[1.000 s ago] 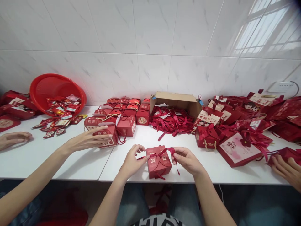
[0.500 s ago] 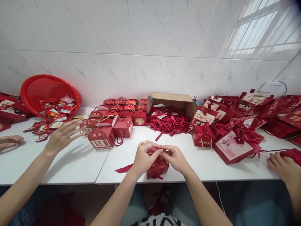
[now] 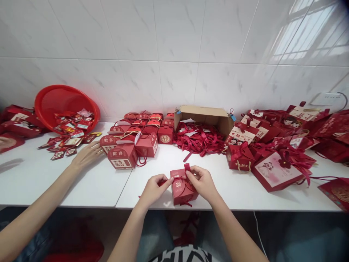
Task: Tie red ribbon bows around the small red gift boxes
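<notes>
A small red gift box (image 3: pixel 180 196) stands near the table's front edge between my hands. Red ribbon (image 3: pixel 178 178) crosses its top. My left hand (image 3: pixel 155 190) is at the box's left side, thumb and fingers pinched on one end of that ribbon. At the right side, my right hand (image 3: pixel 200 182) pinches the other ribbon end, whose tip sticks up above the fingers. The fingers of my right hand partly cover the box's right side.
A cardboard box (image 3: pixel 207 110) spills red ribbons (image 3: pixel 201 142) at the back. Red gift boxes (image 3: pixel 122 157) stand left of it. A co-worker's hand (image 3: pixel 88 154) reaches beside them. A red basin (image 3: pixel 68 91) holds small packets. Decorated red bags (image 3: pixel 275 169) crowd the right side.
My hands have moved apart from above the box to its two sides, drawing the ribbon ends outward. The co-worker's hand on the left has come down beside the boxes; the hand at far right is gone.
</notes>
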`<act>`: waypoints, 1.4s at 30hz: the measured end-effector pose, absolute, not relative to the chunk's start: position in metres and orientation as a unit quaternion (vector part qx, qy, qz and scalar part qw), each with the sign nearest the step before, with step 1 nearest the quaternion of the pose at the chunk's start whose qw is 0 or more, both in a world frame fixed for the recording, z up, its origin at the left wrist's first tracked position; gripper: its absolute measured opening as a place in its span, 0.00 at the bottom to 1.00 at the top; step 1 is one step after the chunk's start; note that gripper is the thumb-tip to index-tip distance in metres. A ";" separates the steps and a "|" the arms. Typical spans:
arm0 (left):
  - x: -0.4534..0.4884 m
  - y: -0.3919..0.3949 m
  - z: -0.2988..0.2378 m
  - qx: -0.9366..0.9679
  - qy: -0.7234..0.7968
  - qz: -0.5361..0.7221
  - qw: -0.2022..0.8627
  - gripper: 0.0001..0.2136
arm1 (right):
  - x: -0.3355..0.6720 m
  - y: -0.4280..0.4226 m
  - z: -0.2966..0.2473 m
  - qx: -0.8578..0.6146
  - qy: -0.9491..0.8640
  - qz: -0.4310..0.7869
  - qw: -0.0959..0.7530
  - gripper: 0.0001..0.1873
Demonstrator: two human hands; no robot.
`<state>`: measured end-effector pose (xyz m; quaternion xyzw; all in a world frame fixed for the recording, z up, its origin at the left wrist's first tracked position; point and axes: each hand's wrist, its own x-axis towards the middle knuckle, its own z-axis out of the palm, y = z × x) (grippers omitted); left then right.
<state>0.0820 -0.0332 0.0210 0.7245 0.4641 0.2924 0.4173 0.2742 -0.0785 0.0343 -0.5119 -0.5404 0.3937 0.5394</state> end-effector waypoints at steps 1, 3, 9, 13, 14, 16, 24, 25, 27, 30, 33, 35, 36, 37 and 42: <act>0.080 -0.033 0.029 0.736 0.456 0.291 0.407 0.17 | 0.272 -0.078 0.034 -0.531 -0.538 0.374 0.537 0.09; 0.076 -0.031 0.048 0.767 0.433 0.289 0.376 0.13 | 0.269 -0.076 0.035 -0.566 -0.548 0.328 0.521 0.08; 0.082 -0.025 0.109 0.882 0.306 0.283 0.218 0.07 | 0.267 -0.077 0.046 -0.551 -0.633 0.266 0.474 0.10; 0.105 -0.014 0.121 0.919 0.226 0.259 0.193 0.06 | 0.270 -0.083 0.049 -0.488 -0.683 0.286 0.462 0.10; 0.111 -0.011 0.119 0.925 0.210 0.256 0.188 0.06 | 0.271 -0.083 0.048 -0.488 -0.680 0.288 0.464 0.09; 0.122 -0.009 0.113 0.917 0.227 0.291 0.155 0.05 | 0.273 -0.082 0.045 -0.503 -0.668 0.286 0.468 0.12; 0.116 -0.024 0.066 0.775 0.430 0.388 0.252 0.09 | 0.274 -0.077 0.038 -0.513 -0.622 0.335 0.488 0.15; 0.114 -0.026 0.060 0.775 0.413 0.371 0.302 0.09 | 0.275 -0.077 0.038 -0.508 -0.623 0.340 0.488 0.14; 0.113 -0.028 0.051 0.751 0.396 0.376 0.370 0.09 | 0.275 -0.079 0.039 -0.501 -0.623 0.348 0.490 0.13; 0.114 -0.031 0.043 0.709 0.392 0.415 0.413 0.08 | 0.275 -0.079 0.037 -0.489 -0.578 0.392 0.522 0.10; 0.115 -0.033 0.039 0.711 0.379 0.428 0.409 0.06 | 0.273 -0.079 0.032 -0.479 -0.518 0.434 0.560 0.14; 0.114 -0.035 0.038 0.722 0.365 0.432 0.398 0.05 | 0.271 -0.079 0.031 -0.482 -0.511 0.433 0.565 0.17; 0.114 -0.036 0.039 0.726 0.357 0.431 0.398 0.04 | 0.271 -0.079 0.031 -0.487 -0.515 0.425 0.563 0.17; 0.115 -0.037 0.039 0.729 0.351 0.429 0.402 0.04 | 0.271 -0.079 0.031 -0.492 -0.523 0.414 0.559 0.17; 0.119 -0.038 0.042 0.721 0.366 0.407 0.424 0.06 | 0.271 -0.081 0.036 -0.517 -0.581 0.343 0.528 0.09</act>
